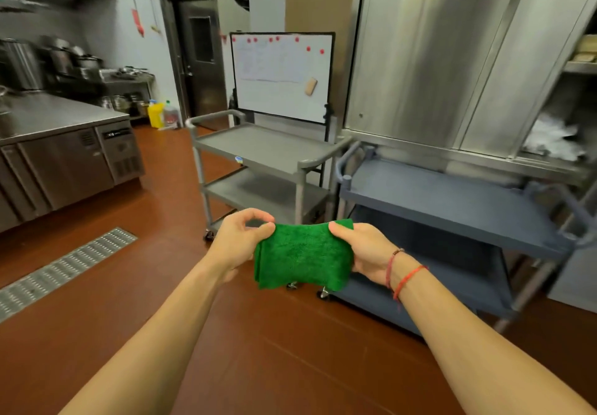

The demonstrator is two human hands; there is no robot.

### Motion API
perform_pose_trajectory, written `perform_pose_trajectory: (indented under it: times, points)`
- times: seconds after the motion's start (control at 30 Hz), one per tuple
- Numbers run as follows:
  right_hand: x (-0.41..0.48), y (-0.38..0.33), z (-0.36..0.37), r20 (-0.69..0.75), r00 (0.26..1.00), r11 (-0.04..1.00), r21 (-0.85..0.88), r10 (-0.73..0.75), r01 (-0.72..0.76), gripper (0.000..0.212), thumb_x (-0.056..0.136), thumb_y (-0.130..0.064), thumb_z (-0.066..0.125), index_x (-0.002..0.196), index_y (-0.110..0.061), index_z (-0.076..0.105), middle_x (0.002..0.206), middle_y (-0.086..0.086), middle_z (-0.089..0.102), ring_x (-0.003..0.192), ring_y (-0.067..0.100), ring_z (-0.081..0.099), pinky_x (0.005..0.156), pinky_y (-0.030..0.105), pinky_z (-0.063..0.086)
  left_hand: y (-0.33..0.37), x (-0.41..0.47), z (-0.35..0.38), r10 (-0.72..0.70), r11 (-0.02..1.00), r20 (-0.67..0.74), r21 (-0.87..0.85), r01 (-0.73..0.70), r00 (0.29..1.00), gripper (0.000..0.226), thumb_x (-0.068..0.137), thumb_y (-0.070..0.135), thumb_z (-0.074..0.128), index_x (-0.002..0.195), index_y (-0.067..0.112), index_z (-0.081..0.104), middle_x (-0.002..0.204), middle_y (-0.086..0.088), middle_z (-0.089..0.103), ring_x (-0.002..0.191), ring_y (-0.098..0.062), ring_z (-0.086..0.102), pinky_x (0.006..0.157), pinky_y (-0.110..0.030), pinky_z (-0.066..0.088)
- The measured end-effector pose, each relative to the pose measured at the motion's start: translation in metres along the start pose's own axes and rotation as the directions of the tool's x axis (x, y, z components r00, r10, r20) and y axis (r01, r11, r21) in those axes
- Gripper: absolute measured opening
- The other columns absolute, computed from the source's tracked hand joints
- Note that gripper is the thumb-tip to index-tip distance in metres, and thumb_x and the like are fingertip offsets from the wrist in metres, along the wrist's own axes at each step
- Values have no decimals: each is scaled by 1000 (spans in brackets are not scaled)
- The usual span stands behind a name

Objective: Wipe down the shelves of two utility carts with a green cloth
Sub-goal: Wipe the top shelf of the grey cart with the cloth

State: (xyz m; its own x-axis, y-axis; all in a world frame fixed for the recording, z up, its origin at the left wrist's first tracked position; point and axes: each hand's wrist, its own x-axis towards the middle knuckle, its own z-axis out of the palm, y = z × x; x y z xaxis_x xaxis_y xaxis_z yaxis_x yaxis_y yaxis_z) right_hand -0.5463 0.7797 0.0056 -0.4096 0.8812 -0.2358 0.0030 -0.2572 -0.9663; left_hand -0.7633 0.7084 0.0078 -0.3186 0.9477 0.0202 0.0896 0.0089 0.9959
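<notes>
The green cloth (303, 258) is folded and fluffy. The left hand (237, 241) and right hand (365, 253) pinch its top corners, holding it up. Behind it, a grey cart (258, 148) and a blue cart (452, 201) stand side by side on the floor.

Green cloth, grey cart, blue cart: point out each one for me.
green cloth (303, 254): head view, middle of its folded front face.
grey cart (265, 149): head view, bare surface of its top shelf.
blue cart (452, 203): head view, bare surface of its top shelf.
</notes>
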Motion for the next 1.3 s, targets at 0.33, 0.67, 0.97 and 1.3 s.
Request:
perform_pose_trajectory:
  times: [0.33, 0.67, 0.97, 1.3]
  points:
    - [25, -3, -22, 55, 998, 987, -160, -7, 15, 44, 70, 3, 82, 111, 2, 68, 109, 20, 72, 101, 35, 70, 92, 54, 54, -1, 21, 2, 2, 977, 169, 211, -38, 986, 45, 69, -5, 83, 104, 21, 72, 88, -10, 71, 72, -17, 71, 70, -34, 57]
    - [68, -16, -37, 153, 984, 557, -811, -94, 179, 72, 57, -20, 93, 124, -22, 66, 122, 1, 63, 113, 20, 60, 100, 40, 50, -9, 55, 18, 39, 729, 232, 658, -187, 972, 38, 75, 16, 80, 112, 20, 72, 79, 23, 65, 77, 2, 59, 68, -12, 44]
    - [99, -15, -46, 125, 988, 785, -601, -95, 152, 40, 68, -40, 86, 86, -5, 78, 85, 13, 76, 88, 31, 72, 86, 47, 58, -23, 89, 16, -124, 960, 135, 268, 84, 983, 20, 87, 17, 58, 93, 3, 70, 94, -17, 72, 90, -31, 69, 88, -52, 54]
    - [152, -10, 9, 250, 965, 995, 31, 79, -89, 23, 87, -3, 68, 110, -4, 68, 99, 16, 74, 84, 28, 73, 63, 36, 59, -46, 125, -17, -219, 961, 152, -138, 240, 964, 24, 91, 7, 66, 113, -3, 63, 109, -19, 72, 102, -34, 70, 94, -52, 53]
